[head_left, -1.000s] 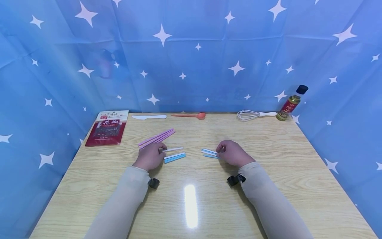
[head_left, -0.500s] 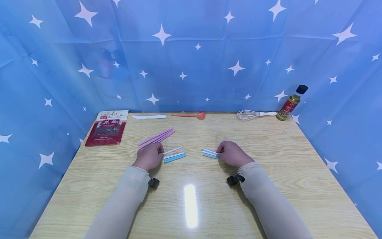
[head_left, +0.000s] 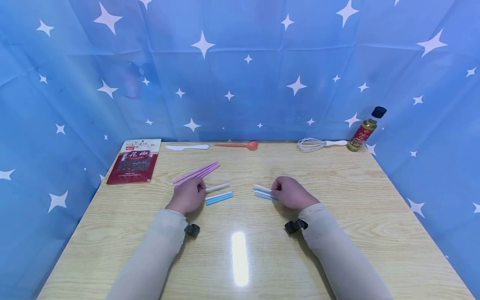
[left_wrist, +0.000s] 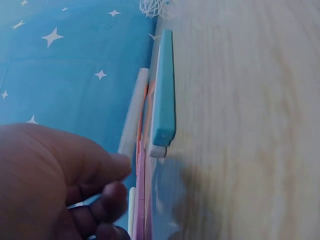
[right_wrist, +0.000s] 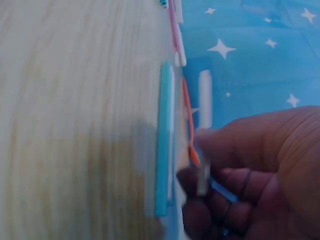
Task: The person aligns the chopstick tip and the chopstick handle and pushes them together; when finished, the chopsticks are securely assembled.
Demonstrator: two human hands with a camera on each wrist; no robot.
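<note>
My left hand (head_left: 188, 195) pinches a short white stick (head_left: 218, 187) between thumb and fingertips. In the left wrist view this white stick (left_wrist: 134, 112) stands clear of the tabletop. Just in front of that hand lie short blue sticks (head_left: 219, 200) with a white one alongside. My right hand (head_left: 291, 193) pinches another white stick (head_left: 261, 187), seen in the right wrist view as a blurred white stick (right_wrist: 205, 97) between thumb and fingers. Below it, blue sticks (head_left: 264, 196) and a white one lie on the table, partly hidden by the hand.
Several long pink sticks (head_left: 198, 172) lie beyond my left hand. Along the back edge are a red spice packet (head_left: 134, 162), a white knife (head_left: 187, 146), an orange spoon (head_left: 245, 145), a whisk (head_left: 318, 144) and an oil bottle (head_left: 363, 132). A starry blue curtain (head_left: 240, 75) surrounds the table.
The white stick in my right hand has come up off the blue sticks. In my left hand, the white stick has tilted slightly. Both hands stay nearly in place.
</note>
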